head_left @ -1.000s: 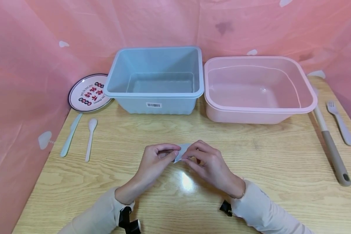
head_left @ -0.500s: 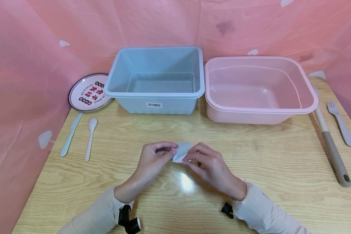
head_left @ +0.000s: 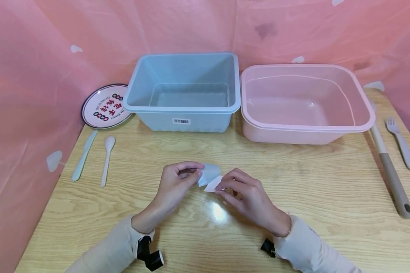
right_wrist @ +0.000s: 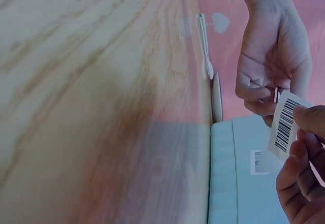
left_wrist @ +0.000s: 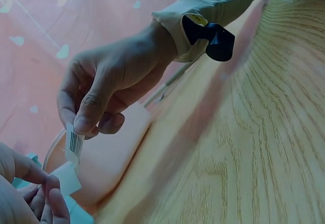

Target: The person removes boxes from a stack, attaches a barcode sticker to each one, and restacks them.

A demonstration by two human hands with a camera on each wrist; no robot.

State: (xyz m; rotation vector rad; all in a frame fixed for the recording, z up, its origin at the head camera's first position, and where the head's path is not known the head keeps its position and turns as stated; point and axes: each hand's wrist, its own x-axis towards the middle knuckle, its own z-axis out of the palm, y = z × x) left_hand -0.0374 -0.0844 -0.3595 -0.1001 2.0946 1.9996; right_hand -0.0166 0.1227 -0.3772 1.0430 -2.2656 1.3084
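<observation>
— Where is the sticker, measured from the light blue rectangular plastic tub (head_left: 182, 91)?

— Well in front of it, just above the wooden tabletop (head_left: 294, 182), between my two hands. My left hand (head_left: 175, 182) pinches the small white backing slip (head_left: 207, 173) with curled fingers on the left. My right hand (head_left: 247, 191) is curled too, thumb and forefinger nipping the white barcode sticker (right_wrist: 284, 125) on the right.

— Which hand is nearer the sticker?

— The right one; it has it by one short end. The left touches only the backing.

— How does it lie?

— Its long axis runs roughly from one hand towards the other, and the two pieces part at the middle like a shallow V.

— And its look?

— A small thin paper rectangle, white, with black bars and tiny digits I can't read, slightly curled.
</observation>
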